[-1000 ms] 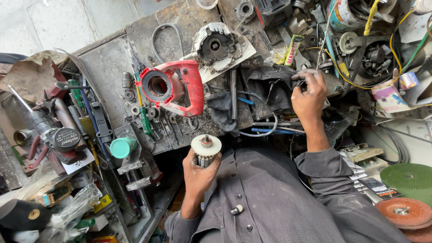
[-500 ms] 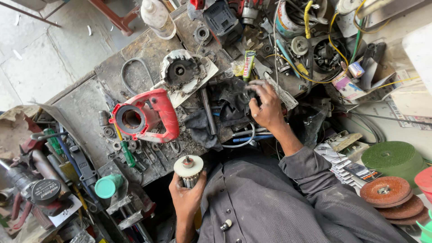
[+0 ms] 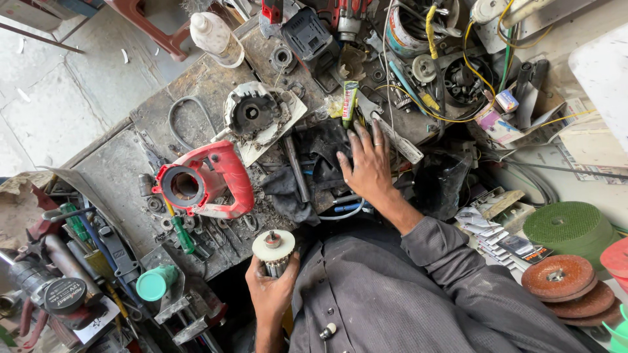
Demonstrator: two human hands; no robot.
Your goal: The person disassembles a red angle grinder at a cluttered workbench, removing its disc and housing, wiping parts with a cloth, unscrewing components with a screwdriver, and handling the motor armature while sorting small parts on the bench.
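Fig.: Left hand [image 3: 271,291] grips a motor armature [image 3: 273,252], fan disc up, near the bench [image 3: 118,176] edge at 6 o'clock. Right hand [image 3: 367,168], a sec ago closed on sth. small at 1 o'clock, now lies open, fingers spread on black cloth [image 3: 324,157] at centre: apparently put down and groping for another tool. Red housing [image 3: 203,183] at 10 o'clock of the armature, untouched.
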